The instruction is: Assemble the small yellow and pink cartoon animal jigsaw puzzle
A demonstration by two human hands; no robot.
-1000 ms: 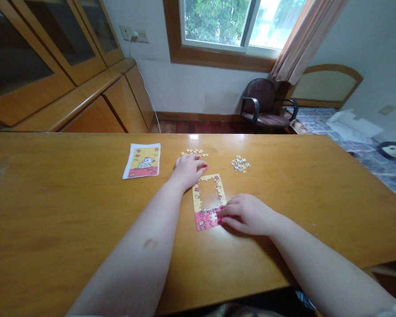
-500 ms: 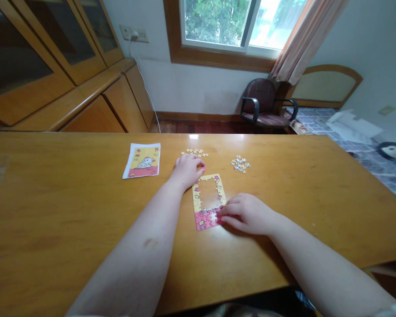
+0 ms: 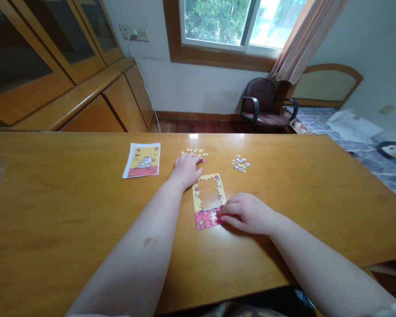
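A partly built jigsaw puzzle (image 3: 196, 199) lies on the wooden table (image 3: 69, 211). It has a yellow border, an empty middle and a pink bottom part. My left hand (image 3: 186, 169) rests palm down at the puzzle's top left corner. Its fingers are together, with a small pink piece (image 3: 203, 161) at the fingertips. My right hand (image 3: 249, 212) lies at the puzzle's lower right, its curled fingers pressed on the pink corner. Loose yellow pieces (image 3: 194, 152) lie just beyond my left hand.
A picture card (image 3: 141, 160) showing the puzzle's image lies to the left. A small heap of pale pieces (image 3: 240, 163) sits at the right rear. Beyond the table are wooden cabinets (image 3: 69, 88), an armchair (image 3: 264, 103) and a bed (image 3: 366, 141).
My left hand's fingertips have slid a little away from the puzzle's top edge, toward the loose yellow pieces. My right hand has stayed almost still on the pink corner.
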